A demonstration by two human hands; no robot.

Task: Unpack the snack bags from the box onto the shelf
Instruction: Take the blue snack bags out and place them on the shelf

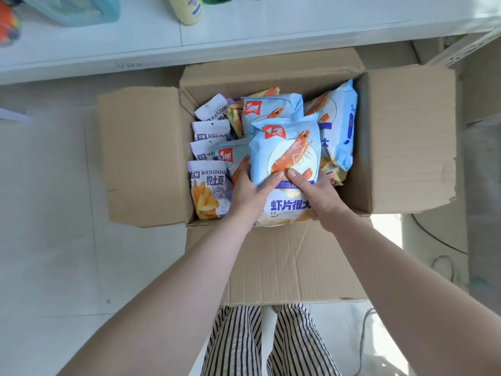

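An open cardboard box (141, 158) stands on the floor below a white shelf (244, 28). It holds several light-blue shrimp-crisp bags and, on its left side, several purple-and-white fries bags (208, 191). Both hands hold one blue shrimp bag (284, 147) over the box's near side. My left hand (249, 194) grips its left edge, thumb on the front. My right hand (317, 196) grips its right edge, thumb on the front too. More blue bags (339, 126) lie behind it and to the right.
On the shelf stand a pale yellow bottle (187, 9), a translucent teal container (73, 9) and a colourful item (8, 23) at far left. The box flaps spread left, right (412, 139) and towards me. A white appliance and a cable (363, 346) lie on the right.
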